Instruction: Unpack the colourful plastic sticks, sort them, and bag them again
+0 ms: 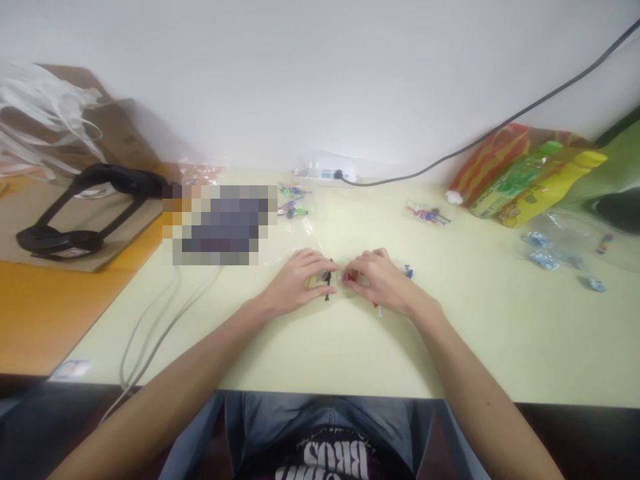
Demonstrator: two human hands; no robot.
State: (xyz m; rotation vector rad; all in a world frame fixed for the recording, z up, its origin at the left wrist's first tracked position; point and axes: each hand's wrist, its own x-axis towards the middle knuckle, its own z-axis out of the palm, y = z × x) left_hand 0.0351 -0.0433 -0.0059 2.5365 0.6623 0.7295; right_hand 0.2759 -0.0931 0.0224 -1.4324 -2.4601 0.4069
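Observation:
Both hands rest low over the middle of the pale table (320,353), with their fingertips facing each other. The thumb and fingers of my left hand (304,283) curl around a small black and yellow toy piece (328,277). My right hand (380,280) is closed on a small red piece (350,275), partly hidden by the fingers. A small blue piece (409,271) lies just beyond the right hand, and a red and white piece (379,309) shows below its palm.
Bagged small toys (294,200) lie behind the left hand, others (429,213) at back right. Two bottles (550,187) and blue packets (544,259) are at the right. A black frame (65,239), a blurred dark rectangle (225,223) and cables (165,333) are at the left.

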